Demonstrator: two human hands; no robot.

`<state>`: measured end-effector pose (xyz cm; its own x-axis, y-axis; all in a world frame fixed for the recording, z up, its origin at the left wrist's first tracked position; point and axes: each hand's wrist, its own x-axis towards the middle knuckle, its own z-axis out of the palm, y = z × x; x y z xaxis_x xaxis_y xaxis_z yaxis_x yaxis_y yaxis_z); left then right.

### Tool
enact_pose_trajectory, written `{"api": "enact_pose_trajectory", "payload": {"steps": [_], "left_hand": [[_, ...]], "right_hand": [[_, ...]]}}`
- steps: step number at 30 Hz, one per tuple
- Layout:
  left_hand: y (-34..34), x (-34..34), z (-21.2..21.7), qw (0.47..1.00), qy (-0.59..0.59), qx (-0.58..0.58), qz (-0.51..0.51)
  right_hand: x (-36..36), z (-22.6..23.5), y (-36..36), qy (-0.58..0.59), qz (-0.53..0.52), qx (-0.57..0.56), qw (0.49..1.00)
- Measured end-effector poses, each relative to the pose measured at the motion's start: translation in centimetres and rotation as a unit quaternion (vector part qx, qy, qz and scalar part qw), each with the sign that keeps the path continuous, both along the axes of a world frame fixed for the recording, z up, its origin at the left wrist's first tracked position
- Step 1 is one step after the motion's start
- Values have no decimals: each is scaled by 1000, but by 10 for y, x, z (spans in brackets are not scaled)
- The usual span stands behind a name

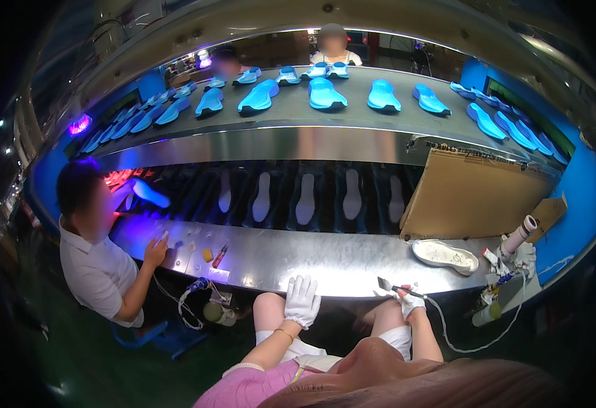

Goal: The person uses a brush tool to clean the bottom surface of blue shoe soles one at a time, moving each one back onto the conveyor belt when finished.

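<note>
My left hand, in a white glove, lies flat with its fingers stretched out near my left knee, at the front edge of the metal table. It holds nothing that I can see. My right hand, also gloved in white, is closed around a brush with a dark handle. The brush's flat tip points left over the table edge, and a thin pale hose runs from its other end. Beyond the right hand, a white shoe sole with a stained inside lies on the table.
Blue soles line the upper belt; more lie on the dark lower belt. Cardboard leans at right near a pale tube. At left a co-worker holds a sole. A yellow block sits nearby.
</note>
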<state>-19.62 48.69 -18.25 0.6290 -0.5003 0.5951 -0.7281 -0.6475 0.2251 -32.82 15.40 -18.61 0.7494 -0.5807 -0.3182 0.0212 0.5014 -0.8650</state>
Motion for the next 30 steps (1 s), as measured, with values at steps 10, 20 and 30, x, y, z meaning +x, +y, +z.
{"api": "enact_pose_trajectory", "payload": {"steps": [10,20,30], "left_hand": [[-1,1,1,1000,-14,-11,-2],[1,-2,3,1000,-1,6,7],[2,-3,1,1000,-6,5,11]], "right_hand": [[0,3,1,-8,30,-21,999],[-2,5,4,-3,18,-17,1000],[-3,2,2,-8,31,-29,999]]}}
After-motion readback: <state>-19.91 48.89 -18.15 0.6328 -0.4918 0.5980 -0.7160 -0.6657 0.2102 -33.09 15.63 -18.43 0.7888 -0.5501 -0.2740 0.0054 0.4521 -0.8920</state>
